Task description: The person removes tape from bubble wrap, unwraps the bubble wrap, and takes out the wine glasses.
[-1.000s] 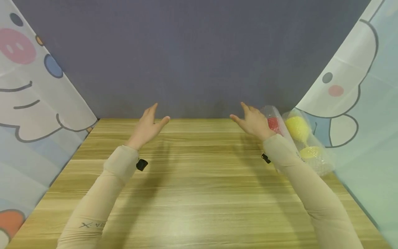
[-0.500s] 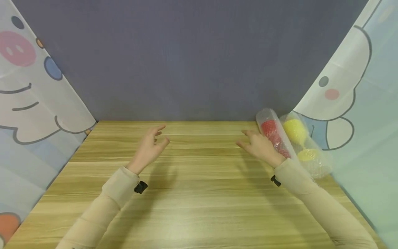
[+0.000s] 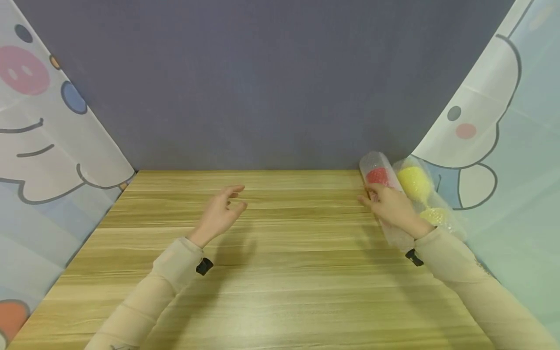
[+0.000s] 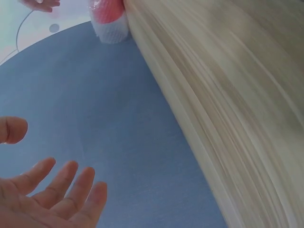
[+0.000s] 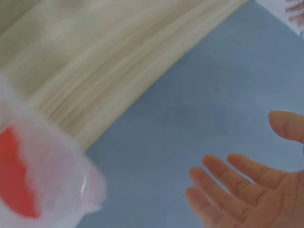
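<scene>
A bubble-wrapped package with something red inside (image 3: 377, 175) lies at the back right of the wooden table (image 3: 280, 291). My right hand (image 3: 391, 206) is above it in the head view and hides its middle. In the right wrist view the fingers (image 5: 232, 190) are loosely spread, with a visible gap to the wrapped package (image 5: 61, 175). What the wrap encloses is blurred. My left hand (image 3: 218, 214) hovers over the left middle of the table, holding nothing. Its fingers (image 4: 61, 190) are relaxed in the left wrist view.
A second bubble-wrapped package, with a two-lobed yellow thing inside (image 3: 413, 184), lies just right of the red one. A dark grey panel (image 3: 262, 87) rises behind the table. Cartoon-printed cloths flank both sides, the right cloth (image 3: 503, 233) close to the yellow package.
Both hands have come down and nearer. My right hand has then shifted right, over the red package, and my left hand slightly right. The packages stay in place.
</scene>
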